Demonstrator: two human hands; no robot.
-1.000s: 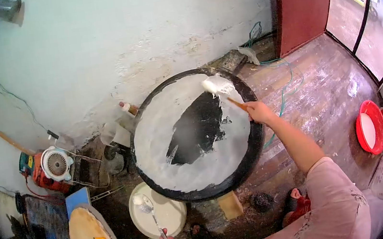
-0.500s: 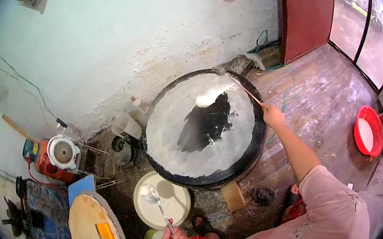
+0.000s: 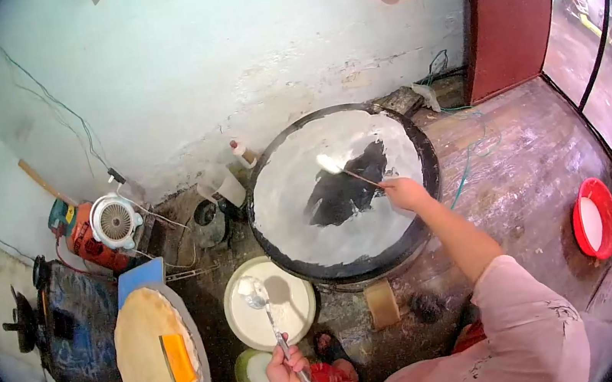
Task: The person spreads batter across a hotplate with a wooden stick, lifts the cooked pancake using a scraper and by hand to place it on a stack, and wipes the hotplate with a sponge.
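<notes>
A large round black griddle (image 3: 427,231) bears a pale batter layer (image 3: 290,185) around a dark bare patch. Over it, my right hand (image 3: 405,194) grips a thin wooden-handled spreader (image 3: 357,176), whose white lump of batter (image 3: 329,163) lies at the patch's upper left edge. My left hand (image 3: 286,367) is closed around the handle of a metal ladle (image 3: 273,323). The ladle's bowl, with white batter on it, is over a wide tub of batter (image 3: 299,317). A green bowl (image 3: 252,372) with white contents is beside my left hand.
At left, a stack of thin round flatbreads (image 3: 146,359) carries an orange scraper (image 3: 178,361). Behind it are a blue board (image 3: 141,274) and a white fan-like blower (image 3: 115,221). A plastic jug (image 3: 222,184) and a small bottle (image 3: 243,154) stand by the wall. A red basin (image 3: 596,218) is at right.
The spreader and my right hand have moved from the griddle's upper right edge inward to the dark patch, which has become smaller. The view has shifted; the ladle is still over the tub.
</notes>
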